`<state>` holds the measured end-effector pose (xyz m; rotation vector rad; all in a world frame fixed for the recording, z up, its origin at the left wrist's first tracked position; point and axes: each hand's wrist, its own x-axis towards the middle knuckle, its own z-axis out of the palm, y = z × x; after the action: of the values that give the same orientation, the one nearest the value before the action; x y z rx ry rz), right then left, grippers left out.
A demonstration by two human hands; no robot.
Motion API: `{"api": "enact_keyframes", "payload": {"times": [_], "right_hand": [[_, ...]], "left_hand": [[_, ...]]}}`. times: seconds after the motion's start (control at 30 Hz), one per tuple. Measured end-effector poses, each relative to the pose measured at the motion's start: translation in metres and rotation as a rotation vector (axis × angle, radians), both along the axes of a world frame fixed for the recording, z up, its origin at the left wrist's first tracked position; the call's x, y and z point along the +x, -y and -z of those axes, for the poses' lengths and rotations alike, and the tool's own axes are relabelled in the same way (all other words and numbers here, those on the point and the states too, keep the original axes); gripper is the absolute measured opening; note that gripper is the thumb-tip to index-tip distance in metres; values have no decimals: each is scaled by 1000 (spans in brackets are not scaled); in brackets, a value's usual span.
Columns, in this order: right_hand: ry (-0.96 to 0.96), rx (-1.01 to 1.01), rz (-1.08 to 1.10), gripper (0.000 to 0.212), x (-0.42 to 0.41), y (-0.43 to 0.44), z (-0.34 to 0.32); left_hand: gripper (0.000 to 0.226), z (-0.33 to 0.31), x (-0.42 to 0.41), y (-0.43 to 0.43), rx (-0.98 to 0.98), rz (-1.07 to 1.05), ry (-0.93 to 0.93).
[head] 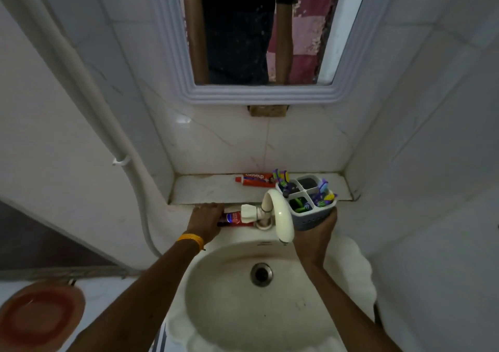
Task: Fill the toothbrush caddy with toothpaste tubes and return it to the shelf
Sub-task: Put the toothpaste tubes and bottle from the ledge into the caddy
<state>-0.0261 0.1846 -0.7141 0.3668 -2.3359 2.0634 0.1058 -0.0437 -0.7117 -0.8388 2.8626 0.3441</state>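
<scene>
My right hand [317,237] grips the white and grey toothbrush caddy [310,218] from below, holding it just in front of the shelf's right end. Its four compartments hold several colourful toothbrushes [321,193]; the back one looks empty. My left hand [206,220] rests on a red toothpaste tube [237,218] lying on the sink's back ledge, left of the tap, fingers closed over its end. A second red toothpaste tube [253,179] lies flat on the marble shelf [210,188] against the wall.
A cream tap [280,214] arches over the white sink [351,265] between my hands. A framed mirror [253,92] hangs above the shelf. A white pipe [129,168] runs down the left wall. A red toilet seat [37,319] sits low at left.
</scene>
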Motion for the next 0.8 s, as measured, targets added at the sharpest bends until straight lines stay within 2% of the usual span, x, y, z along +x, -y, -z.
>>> {"api": "enact_keyframes", "payload": {"times": [0.23,0.4,0.63,0.8], "right_hand": [[25,-11,-19,127,-4,0,13],[24,-48,-46,129,-11,-10,8],[21,-35,-58,126,-14,-15,0],[17,-36,-64,126,-15,-15,1]], "left_hand": [[36,-3,1,0,112,-47,-60],[35,-33,3,11,176,-59,-130],[35,-112,-1,23,146,-98,-444],[39,-171,-20,6,183,-12,-639]]}}
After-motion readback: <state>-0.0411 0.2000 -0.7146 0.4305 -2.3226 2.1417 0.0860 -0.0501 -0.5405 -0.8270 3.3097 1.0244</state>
